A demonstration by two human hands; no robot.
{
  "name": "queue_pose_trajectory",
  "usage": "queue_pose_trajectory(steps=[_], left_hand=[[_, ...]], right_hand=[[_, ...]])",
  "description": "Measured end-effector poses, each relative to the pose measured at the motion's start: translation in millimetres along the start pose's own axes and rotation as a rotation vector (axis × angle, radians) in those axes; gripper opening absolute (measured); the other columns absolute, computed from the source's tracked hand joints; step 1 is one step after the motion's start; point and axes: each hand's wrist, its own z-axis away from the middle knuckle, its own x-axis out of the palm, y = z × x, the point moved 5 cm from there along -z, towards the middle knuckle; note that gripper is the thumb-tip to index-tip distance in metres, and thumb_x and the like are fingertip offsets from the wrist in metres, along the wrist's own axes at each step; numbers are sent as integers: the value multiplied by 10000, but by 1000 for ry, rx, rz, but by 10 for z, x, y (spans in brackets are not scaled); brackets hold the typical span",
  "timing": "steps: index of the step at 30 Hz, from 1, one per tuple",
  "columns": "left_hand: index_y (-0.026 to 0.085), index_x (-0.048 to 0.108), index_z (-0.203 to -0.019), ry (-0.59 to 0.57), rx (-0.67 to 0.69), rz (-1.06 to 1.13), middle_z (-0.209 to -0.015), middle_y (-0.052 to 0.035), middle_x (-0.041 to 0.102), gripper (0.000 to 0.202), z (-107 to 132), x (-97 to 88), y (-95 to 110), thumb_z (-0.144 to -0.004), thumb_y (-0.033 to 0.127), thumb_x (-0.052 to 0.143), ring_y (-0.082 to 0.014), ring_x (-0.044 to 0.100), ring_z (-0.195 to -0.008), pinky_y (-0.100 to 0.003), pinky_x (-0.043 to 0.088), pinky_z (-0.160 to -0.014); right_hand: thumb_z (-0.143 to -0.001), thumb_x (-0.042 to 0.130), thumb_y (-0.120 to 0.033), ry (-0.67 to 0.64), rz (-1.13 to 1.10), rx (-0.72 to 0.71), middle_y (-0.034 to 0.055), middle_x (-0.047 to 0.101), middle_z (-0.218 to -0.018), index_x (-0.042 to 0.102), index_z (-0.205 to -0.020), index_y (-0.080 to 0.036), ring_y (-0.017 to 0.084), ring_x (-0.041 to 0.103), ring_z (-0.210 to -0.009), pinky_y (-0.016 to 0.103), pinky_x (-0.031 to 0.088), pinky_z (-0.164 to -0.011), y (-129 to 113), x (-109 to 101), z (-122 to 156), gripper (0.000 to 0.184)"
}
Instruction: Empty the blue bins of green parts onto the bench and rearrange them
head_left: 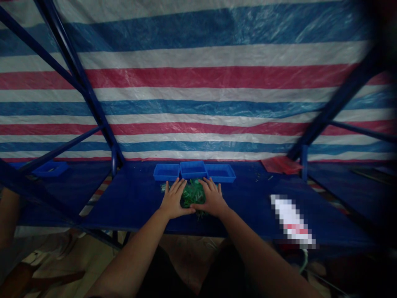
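A heap of small green pieces [194,193] lies on the blue table, too fine to name the kind. My left hand [174,199] rests against the heap's left side, fingers spread and thumb stretched along its near edge. On the opposite side my right hand [213,198] lies with fingers apart, its thumb reaching toward the left one. Both hands surround the heap without gripping it. Just beyond the fingertips stand a left blue tray [166,178], a middle blue tray [194,164] and a right blue tray [233,176].
The blue table [136,198] backs onto a striped tarp [198,76] between blue metal posts. A red sheet [281,164] lies at the back right. A pixelated white object [291,219] is at the right front. Another person's arm [8,211] shows at far left.
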Motion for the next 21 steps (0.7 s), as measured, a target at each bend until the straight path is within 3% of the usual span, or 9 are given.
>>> queue_pose_trajectory(steps=[4,8,13,17,21], left_hand=[[267,293,-1566,152,-104,-80,-1630,-89,304,904,15,-131,-127,-827,680,609,-331,167,-1531,-614,-33,-1227],[338,387,-1515,196,-225,-129,-1621,-34,332,589,-132,-247,-330,-963,512,497,-288,176,-1533,-600,36,-1236],[391,474,-1441,81,-296,-128,-1486,-29,528,451,-352,-254,-536,-994,445,462,-298,350,-1449,-692,-18,-1191],[384,492,-1420,87,-291,-154,-1331,-42,633,417,-426,-259,-578,-1010,428,433,-288,498,-1300,-700,-39,-1179],[407,402,-1487,19,-225,-172,-1366,-45,598,476,-574,-222,-562,-1014,463,420,-288,523,-1269,-660,115,-1182]], right_hand=[[-900,498,-661,115,43,-57,123,387,-1575,385,-1515,-263,365,216,-1507,663,136,-1185,-8,-263,-447,741],[-1010,379,-427,3,120,-33,89,512,-1494,527,-1412,-285,331,316,-1466,714,80,-1166,99,-236,-934,451],[-1027,323,-371,-202,186,18,46,672,-1303,684,-1171,-305,346,345,-1442,810,78,-1090,244,-34,-1107,395],[-1026,317,-423,-237,167,43,16,662,-1327,680,-1163,-350,351,284,-1469,743,301,-1051,253,31,-1058,395],[-1022,310,-451,-248,179,47,32,683,-1291,686,-1151,-351,356,293,-1464,643,431,-988,231,62,-1035,410]])
